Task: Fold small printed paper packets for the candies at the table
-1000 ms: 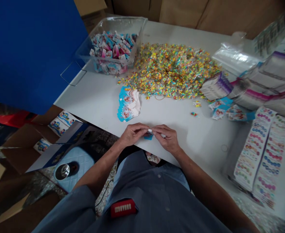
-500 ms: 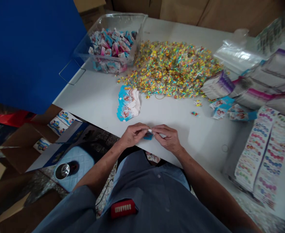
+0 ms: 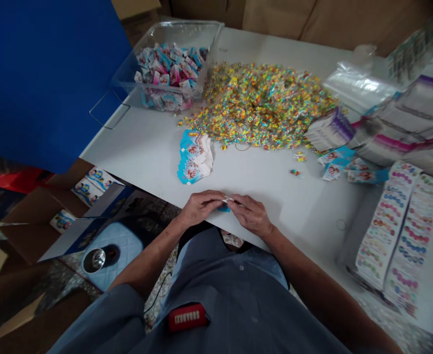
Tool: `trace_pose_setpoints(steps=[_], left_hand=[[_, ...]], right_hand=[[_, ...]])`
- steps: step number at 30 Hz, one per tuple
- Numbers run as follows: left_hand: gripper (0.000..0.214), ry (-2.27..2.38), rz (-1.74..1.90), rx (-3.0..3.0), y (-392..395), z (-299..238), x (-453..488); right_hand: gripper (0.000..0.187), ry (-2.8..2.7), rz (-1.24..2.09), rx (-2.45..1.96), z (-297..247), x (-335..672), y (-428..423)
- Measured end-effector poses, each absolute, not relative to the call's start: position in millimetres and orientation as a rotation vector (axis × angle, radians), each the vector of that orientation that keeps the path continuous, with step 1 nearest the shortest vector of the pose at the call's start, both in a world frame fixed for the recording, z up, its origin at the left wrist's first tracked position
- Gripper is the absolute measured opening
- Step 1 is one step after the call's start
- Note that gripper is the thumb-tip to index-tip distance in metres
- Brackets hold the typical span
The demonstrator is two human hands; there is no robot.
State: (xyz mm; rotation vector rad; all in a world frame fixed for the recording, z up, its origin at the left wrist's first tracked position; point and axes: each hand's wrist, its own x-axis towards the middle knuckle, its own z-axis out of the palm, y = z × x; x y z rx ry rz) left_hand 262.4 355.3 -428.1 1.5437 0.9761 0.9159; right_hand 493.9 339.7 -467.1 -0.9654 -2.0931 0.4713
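Note:
At the table's front edge, my left hand (image 3: 201,205) and my right hand (image 3: 251,214) meet with their fingers closed on one small blue and white card box (image 3: 224,209). Fingers cover most of it; a white edge shows between the fingertips and a blue side below. Just beyond my left hand lies a fanned stack of flat blue and white printed cartons (image 3: 194,160). Farther back spreads a wide heap of small clear packets with multicoloured pieces (image 3: 264,105). A couple of such packets (image 3: 295,172) lie apart from the heap, toward the right.
A clear plastic bin (image 3: 128,83) of small filled boxes stands at the back left. On the right are bundled cartons (image 3: 330,130), clear plastic bags (image 3: 360,88) and sticker sheets (image 3: 389,221) on a grey tray. A stool with a metal cup (image 3: 94,259) stands lower left.
My right hand's fingers have curled in closer over the small box and moved slightly left. Less of its blue side shows. The left hand stays nearly in place.

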Motion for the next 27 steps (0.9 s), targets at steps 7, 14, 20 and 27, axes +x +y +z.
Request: trace_pose_setpoints(steps=[7,14,20,27], left_hand=[[0.022,1.006,0.909,1.527,356,-431,262],[0.023,0.983,1.012,1.715,354,-431,264],[0.053,2.009,1.098,1.782,402,-395,224],[0.072,2.415,0.326,1.698,459,-390,225]], right_hand=[[0.034,-2.093,0.477,-0.933,-472,498,341],[0.023,-1.952,0.577,-0.930,-459,491,342],[0.020,-0.756,0.881,-1.043,-434,529,357],[0.033,-0.405,1.267,-1.052,-433,527,359]])
